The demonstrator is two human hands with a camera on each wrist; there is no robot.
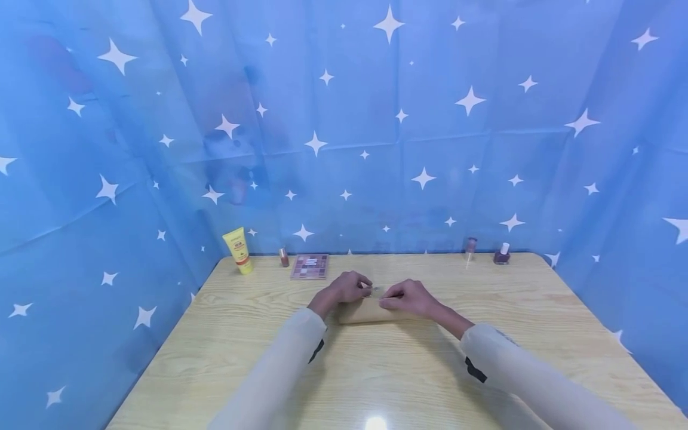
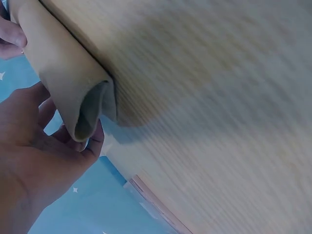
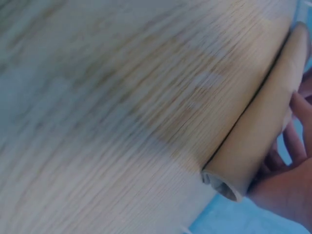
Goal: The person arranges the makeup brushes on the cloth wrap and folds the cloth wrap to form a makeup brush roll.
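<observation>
A tan, soft sheet-like piece, rolled or folded into a long tube (image 1: pixel 361 313), lies across the table in front of me. My left hand (image 1: pixel 348 287) pinches its upper edge near the left end. Farther right along the same edge, my right hand (image 1: pixel 409 297) pinches it between thumb and fingers. Both wrist views show the roll's hollow open ends, and in the left wrist view the tan roll (image 2: pixel 68 68) has a loose flap below. Between the hands is a small shiny spot (image 1: pixel 376 289), too small to identify.
Along the table's back edge stand a yellow tube (image 1: pixel 238 251), a small lip-product bottle (image 1: pixel 283 257), an eyeshadow palette (image 1: pixel 309 267), a slim pinkish tube (image 1: pixel 470 245) and a dark nail polish bottle (image 1: pixel 502 255). A blue star-patterned curtain (image 1: pixel 355 173) hangs behind and at both sides.
</observation>
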